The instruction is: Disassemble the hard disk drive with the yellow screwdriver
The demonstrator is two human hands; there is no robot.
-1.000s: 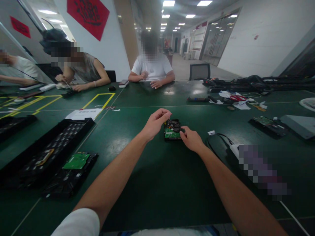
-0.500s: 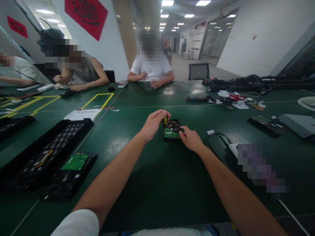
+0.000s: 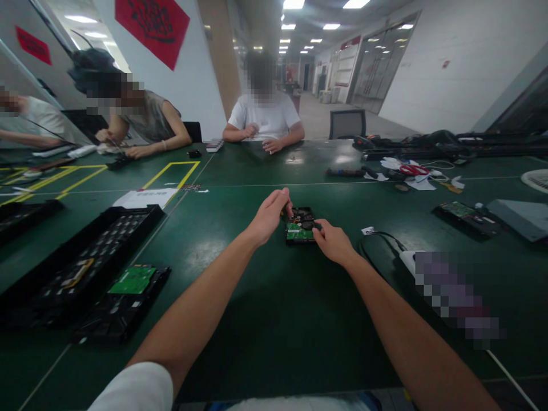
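A black hard drive (image 3: 300,234) with a green circuit board lies flat on the green table in front of me. At its upper left corner my left hand (image 3: 273,210) is closed, fingers pinched round a small yellow-handled screwdriver (image 3: 282,213). The fingers hide most of the screwdriver, and its tip cannot be made out. My right hand (image 3: 334,242) grips the drive's right edge between thumb and fingers.
To the left lie a long black tray (image 3: 124,228) and another hard drive (image 3: 128,294). A power strip (image 3: 411,262) with a cable, a further drive (image 3: 464,217) and a grey metal box (image 3: 520,217) are to the right. Co-workers sit across the table.
My left hand has turned and shifted slightly, so its fingers now cover more of the yellow screwdriver handle. The right hand and the drive stay in place.
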